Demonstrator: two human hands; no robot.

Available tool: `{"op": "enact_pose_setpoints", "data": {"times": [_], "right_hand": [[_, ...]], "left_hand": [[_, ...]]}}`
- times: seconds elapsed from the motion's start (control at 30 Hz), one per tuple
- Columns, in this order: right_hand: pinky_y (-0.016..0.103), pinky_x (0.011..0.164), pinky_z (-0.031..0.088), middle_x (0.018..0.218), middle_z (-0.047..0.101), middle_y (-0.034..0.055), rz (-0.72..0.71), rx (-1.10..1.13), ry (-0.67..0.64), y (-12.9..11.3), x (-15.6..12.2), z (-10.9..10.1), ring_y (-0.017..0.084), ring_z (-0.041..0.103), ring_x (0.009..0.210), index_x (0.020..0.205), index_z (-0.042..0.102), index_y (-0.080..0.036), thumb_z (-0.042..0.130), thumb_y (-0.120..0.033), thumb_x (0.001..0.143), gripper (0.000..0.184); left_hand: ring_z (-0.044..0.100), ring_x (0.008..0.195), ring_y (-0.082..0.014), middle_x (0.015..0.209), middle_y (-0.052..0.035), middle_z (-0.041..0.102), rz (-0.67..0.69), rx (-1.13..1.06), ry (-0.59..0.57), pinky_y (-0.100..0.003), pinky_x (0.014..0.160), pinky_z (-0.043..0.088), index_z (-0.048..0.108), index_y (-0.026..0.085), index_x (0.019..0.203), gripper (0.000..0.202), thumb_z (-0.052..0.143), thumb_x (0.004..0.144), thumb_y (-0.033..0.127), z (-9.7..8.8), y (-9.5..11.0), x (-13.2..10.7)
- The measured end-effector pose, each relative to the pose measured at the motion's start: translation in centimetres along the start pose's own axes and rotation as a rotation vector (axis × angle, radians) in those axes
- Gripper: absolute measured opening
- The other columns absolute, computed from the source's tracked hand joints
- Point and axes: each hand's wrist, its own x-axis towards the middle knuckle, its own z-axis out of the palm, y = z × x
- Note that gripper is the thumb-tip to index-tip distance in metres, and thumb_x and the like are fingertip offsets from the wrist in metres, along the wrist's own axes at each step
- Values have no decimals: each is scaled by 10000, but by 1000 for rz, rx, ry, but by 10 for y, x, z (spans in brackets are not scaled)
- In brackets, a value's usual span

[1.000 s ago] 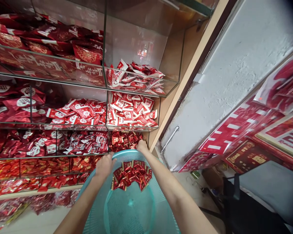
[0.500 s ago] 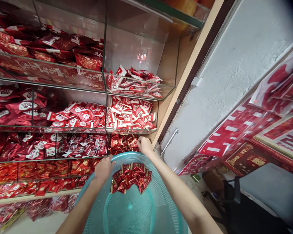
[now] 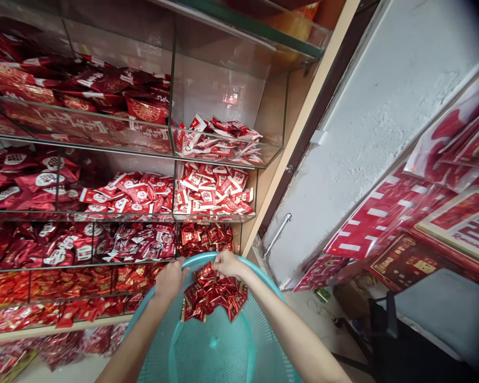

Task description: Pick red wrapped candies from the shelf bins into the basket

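A turquoise plastic basket [image 3: 211, 356] with a mesh wall stands below the shelves, its far rim close to them. My left hand [image 3: 171, 279] is closed over the basket's rim on the left. Inside, against the far wall, lies a heap of shiny red foil candy packets [image 3: 211, 300]. My right hand [image 3: 227, 265] is over the far end of the basket, fingers pinched on a red candy packet [image 3: 205, 273] just above the heap. Beyond the rim, similar red and gold packets [image 3: 203, 238] fill a glass shelf compartment.
Glass-fronted shelves [image 3: 127, 215] hold rows of red and orange packets. A wooden side panel [image 3: 281, 183] and grey wall [image 3: 335, 149] border them on the right. Red printed goods [image 3: 363, 229] hang farther right, above a black chair [image 3: 407, 340]. Bagged packets [image 3: 59, 348] lie below the shelves.
My right hand has moved from the shelf compartment back and left, over the basket, with a red candy packet in its fingers. My left hand stays on the rim.
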Motion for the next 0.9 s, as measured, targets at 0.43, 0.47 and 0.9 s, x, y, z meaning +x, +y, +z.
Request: {"op": "enact_pose_setpoints", "data": {"times": [0.43,0.47,0.9], "right_hand": [[198,491,389,456,556,0,101,-269,2,-18,10,22,116,547,497,467,554,-154,570,-167,670,204],[208,508,390,469,563,7,106,-305,23,-19,10,22,129,558,528,474,561,-156,577,-176,666,194],[223,556,376,711,667,48,85,-397,172,-27,9,-5,161,606,700,643,645,-179,556,-402,747,262]], "left_hand": [[625,898,-221,957,-113,666,9,13,13,-275,702,432,513,161,1170,341,366,897,302,7,-4,2],[622,907,-218,961,-115,663,8,17,13,-273,711,430,513,161,1165,336,367,898,303,7,-4,3],[619,918,-224,992,-121,657,7,49,1,-282,724,438,516,150,1160,335,365,900,299,5,-1,1]]}}
